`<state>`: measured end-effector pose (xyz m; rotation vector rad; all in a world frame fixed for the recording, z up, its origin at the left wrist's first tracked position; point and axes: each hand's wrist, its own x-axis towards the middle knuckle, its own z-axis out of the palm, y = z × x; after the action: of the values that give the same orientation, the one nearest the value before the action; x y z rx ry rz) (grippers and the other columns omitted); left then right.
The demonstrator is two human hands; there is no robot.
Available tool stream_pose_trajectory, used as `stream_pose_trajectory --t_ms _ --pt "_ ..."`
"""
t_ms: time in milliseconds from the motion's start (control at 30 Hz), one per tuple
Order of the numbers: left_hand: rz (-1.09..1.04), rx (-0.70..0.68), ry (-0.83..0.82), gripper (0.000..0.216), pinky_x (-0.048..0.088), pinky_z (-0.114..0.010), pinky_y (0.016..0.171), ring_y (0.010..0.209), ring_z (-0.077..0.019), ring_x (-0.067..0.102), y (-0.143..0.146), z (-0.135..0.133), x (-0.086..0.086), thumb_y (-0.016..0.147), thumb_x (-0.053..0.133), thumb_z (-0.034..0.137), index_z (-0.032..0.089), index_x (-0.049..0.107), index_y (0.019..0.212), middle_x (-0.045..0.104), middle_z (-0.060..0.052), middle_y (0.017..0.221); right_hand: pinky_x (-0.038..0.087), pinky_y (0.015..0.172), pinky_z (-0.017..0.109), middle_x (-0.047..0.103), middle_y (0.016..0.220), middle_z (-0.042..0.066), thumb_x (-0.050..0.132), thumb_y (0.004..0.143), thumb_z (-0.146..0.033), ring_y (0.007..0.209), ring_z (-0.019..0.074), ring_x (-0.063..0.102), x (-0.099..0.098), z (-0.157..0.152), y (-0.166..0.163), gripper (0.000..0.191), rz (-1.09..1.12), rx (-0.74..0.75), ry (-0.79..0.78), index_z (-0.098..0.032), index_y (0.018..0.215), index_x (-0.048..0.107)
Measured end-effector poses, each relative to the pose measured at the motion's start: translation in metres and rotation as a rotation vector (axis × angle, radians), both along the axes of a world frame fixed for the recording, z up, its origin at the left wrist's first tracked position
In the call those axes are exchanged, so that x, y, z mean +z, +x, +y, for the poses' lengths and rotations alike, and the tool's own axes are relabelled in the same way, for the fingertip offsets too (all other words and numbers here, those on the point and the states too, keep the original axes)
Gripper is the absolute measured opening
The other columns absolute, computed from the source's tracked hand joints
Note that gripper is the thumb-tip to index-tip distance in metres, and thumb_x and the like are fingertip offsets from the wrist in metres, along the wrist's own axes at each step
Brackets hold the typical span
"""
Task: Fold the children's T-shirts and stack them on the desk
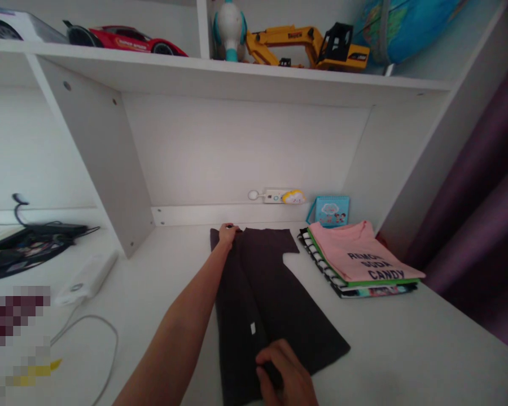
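Note:
A dark brown-black garment [275,304] lies flat on the white desk [406,349], partly folded lengthwise, with a small white tag showing. My left hand [228,233] reaches to its far edge and pinches the fabric there. My right hand [285,375] is closed on the garment's near edge, fingers curled over the cloth. To the right sits a stack of folded shirts [359,262], with a pink one with dark lettering on top.
A white shelf unit [110,169] rises over the desk, holding toy cars, a yellow toy excavator [309,48] and a globe. A power strip [275,196] and small blue booklet [332,210] stand at the back. A white device with cable [87,276] lies at left.

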<state>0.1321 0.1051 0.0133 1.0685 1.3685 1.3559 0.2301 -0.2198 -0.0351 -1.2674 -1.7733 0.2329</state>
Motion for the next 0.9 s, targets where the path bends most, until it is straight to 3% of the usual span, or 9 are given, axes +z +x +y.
stream_pose_trajectory --t_ms 200,367,500,600,700,767,900 --pt "0.201 -0.038 0.066 0.035 0.049 -0.022 0.058 0.064 -0.0135 0.064 0.0 0.005 -0.004 0.078 0.054 0.018 0.011 0.044 0.111 0.064 -0.009 0.084 0.047 0.06 0.018 0.052 0.074 0.002 0.038 0.076 -0.013 0.065 0.0111 0.058 -0.001 0.0 0.0 0.016 -0.037 -0.086 -0.004 -0.022 0.077 0.051" --pt "0.48 -0.131 0.173 0.038 0.047 -0.029 0.075 0.082 -0.0163 0.063 -0.017 -0.003 -0.002 0.081 0.049 0.023 0.013 0.042 0.117 0.061 -0.012 0.103 0.051 0.061 0.023 0.055 0.082 0.006 0.049 0.072 -0.017 0.069 0.0155 0.06 -0.005 0.0 0.016 0.013 -0.295 -0.173 0.068 -0.023 0.081 0.057" --pt "0.724 -0.197 0.236 0.035 0.032 -0.032 0.097 0.112 -0.0186 0.047 -0.049 -0.014 -0.003 0.081 0.047 0.02 0.016 0.048 0.116 0.051 -0.011 0.122 0.049 0.08 0.029 0.055 0.112 0.01 0.052 0.076 -0.02 0.1 0.0214 0.056 0.012 0.003 0.019 0.02 -0.474 -0.105 0.232 -0.023 0.093 0.061" --pt "0.869 -0.27 0.202 0.035 0.016 -0.048 0.102 0.122 -0.0245 0.035 -0.069 -0.023 -0.014 0.079 0.05 0.026 0.019 0.052 0.114 0.046 -0.01 0.128 0.045 0.088 0.035 0.047 0.127 0.009 0.051 0.08 -0.031 0.113 0.024 0.046 0.02 0.009 0.007 0.039 -0.529 0.045 0.187 -0.023 0.119 0.051" --pt "1.041 -0.344 0.155 0.046 0.003 -0.063 0.095 0.128 -0.0298 0.022 -0.081 -0.03 -0.028 0.079 0.048 0.042 0.026 0.046 0.121 0.033 -0.009 0.137 0.046 0.082 0.047 0.043 0.129 0.011 0.053 0.075 -0.049 0.113 0.0334 0.044 0.008 0.016 -0.006 0.063 -0.592 0.187 0.132 -0.025 0.131 0.036" --pt "1.21 -0.391 0.132 0.052 0.001 -0.066 0.093 0.13 -0.0297 0.014 -0.084 -0.03 -0.034 0.083 0.036 0.05 0.028 0.035 0.13 0.022 -0.008 0.141 0.047 0.078 0.05 0.043 0.128 0.012 0.055 0.076 -0.044 0.112 0.0356 0.044 -0.007 0.016 -0.016 0.064 -0.611 0.219 0.126 -0.028 0.134 0.03" --pt "1.385 -0.441 0.114 0.052 0.003 -0.065 0.093 0.131 -0.0283 0.009 -0.087 -0.024 -0.033 0.087 0.021 0.049 0.028 0.024 0.135 0.015 -0.007 0.144 0.042 0.084 0.054 0.041 0.129 0.008 0.052 0.082 -0.022 0.117 0.0339 0.037 -0.029 0.004 -0.048 0.054 -0.495 0.041 0.109 -0.035 0.131 0.033"
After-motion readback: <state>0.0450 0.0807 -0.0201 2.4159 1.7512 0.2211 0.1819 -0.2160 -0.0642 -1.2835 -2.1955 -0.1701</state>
